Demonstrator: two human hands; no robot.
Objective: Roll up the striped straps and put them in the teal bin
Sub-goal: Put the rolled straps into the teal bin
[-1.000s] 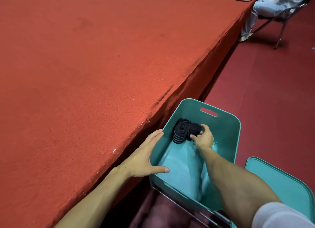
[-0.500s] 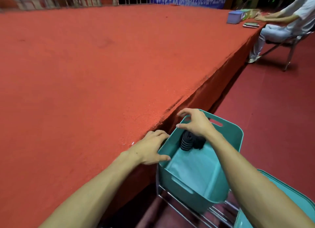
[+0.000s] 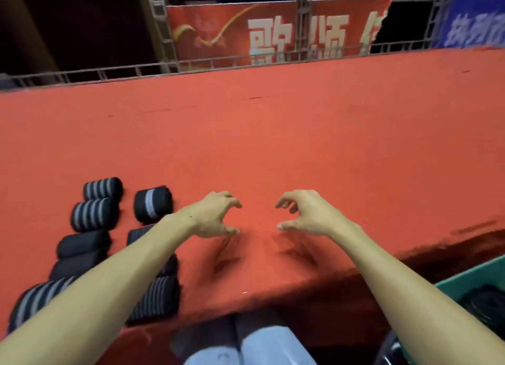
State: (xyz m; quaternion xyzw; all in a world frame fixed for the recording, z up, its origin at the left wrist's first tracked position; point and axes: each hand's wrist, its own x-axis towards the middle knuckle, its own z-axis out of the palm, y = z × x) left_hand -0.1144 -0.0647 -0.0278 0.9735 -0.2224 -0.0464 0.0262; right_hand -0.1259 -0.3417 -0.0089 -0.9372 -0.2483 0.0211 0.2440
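Currently both hands are over the red carpeted surface (image 3: 300,146), near its front edge. Left hand (image 3: 216,215) and right hand (image 3: 306,214) face each other with a gap between them; fingers (image 3: 285,200) loosely curled and released, grasping nothing. Blurred shadows lie on the carpet beneath them.

The rolled striped straps (image 3: 94,214) sit on the surface at left in two rough columns, partly hidden by the left forearm. One roll with a single wide stripe (image 3: 153,203) lies just left of the left wrist. The teal bin (image 3: 464,280) is at the lower right, below the surface edge, with dark rolls (image 3: 483,304) inside.

Room: a metal rail (image 3: 109,73) runs along the far edge, with truss (image 3: 302,23) behind it. A red banner (image 3: 273,31) carries white characters, and a blue banner (image 3: 475,23) hangs at right. The background is dark.
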